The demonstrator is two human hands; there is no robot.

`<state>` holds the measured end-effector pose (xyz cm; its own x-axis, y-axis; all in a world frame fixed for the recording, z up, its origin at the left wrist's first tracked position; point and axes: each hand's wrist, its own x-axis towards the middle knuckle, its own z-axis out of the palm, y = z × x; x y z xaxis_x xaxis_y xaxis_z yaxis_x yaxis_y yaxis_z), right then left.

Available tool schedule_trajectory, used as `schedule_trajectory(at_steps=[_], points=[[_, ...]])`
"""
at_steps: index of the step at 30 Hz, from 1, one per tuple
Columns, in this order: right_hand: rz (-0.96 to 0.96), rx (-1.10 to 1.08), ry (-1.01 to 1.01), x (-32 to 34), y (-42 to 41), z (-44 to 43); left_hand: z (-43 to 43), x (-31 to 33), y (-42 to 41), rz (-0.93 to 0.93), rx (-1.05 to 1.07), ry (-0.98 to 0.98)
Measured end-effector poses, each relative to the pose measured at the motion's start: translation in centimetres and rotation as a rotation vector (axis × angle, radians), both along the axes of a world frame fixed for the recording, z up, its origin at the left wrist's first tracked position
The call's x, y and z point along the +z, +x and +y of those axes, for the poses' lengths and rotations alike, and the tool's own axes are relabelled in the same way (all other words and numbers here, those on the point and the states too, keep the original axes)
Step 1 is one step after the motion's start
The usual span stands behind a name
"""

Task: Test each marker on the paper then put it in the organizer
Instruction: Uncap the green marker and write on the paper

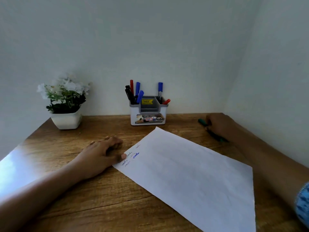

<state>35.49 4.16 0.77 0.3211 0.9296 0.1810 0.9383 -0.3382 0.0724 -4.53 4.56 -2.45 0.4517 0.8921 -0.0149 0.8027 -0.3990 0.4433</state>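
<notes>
A white sheet of paper (192,173) lies slanted on the wooden table, with small blue and faint scribbles near its left corner. My left hand (102,153) rests flat beside that corner, its thumb pressing on the paper's edge. The white and grey organizer (148,113) stands at the back by the wall, holding several black, red and blue markers. At the far right, my right hand (219,126) lies over a green marker (202,122), fingers curled onto it. A second dark green marker (217,137) lies just in front of that hand.
A white pot of white flowers (66,104) stands at the back left. Walls close off the table at the back and on the right. Bright glare covers the table's left edge (15,173).
</notes>
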Motion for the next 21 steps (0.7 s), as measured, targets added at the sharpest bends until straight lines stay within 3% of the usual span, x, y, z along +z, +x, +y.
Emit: schedule_trajectory(at_steps=[6, 10, 12, 15, 17, 21], points=[[0.058, 0.002, 0.143, 1.7, -1.7, -0.5, 0.0, 0.0, 0.0, -0.006, 0.001, 0.010], [0.128, 0.345, 0.360, 5.1, -7.2, -2.8, -1.0, 0.6, 0.1, -0.241, 0.046, 0.015], [0.147, 0.569, 0.332, 5.6, -11.1, -4.2, -1.5, 0.8, -0.1, -0.394, 0.045, 0.112], [0.028, 0.831, 0.239, 3.9, -15.9, -5.8, -2.0, 1.0, -0.3, -0.516, -0.028, 0.216], [-0.108, 0.933, 0.241, 2.1, -18.0, -6.2, -2.3, 1.0, -0.3, -0.496, -0.092, 0.214], [-0.188, 0.993, 0.352, 0.8, -19.4, -6.2, -3.2, 1.2, 0.1, -0.418, -0.244, 0.322]])
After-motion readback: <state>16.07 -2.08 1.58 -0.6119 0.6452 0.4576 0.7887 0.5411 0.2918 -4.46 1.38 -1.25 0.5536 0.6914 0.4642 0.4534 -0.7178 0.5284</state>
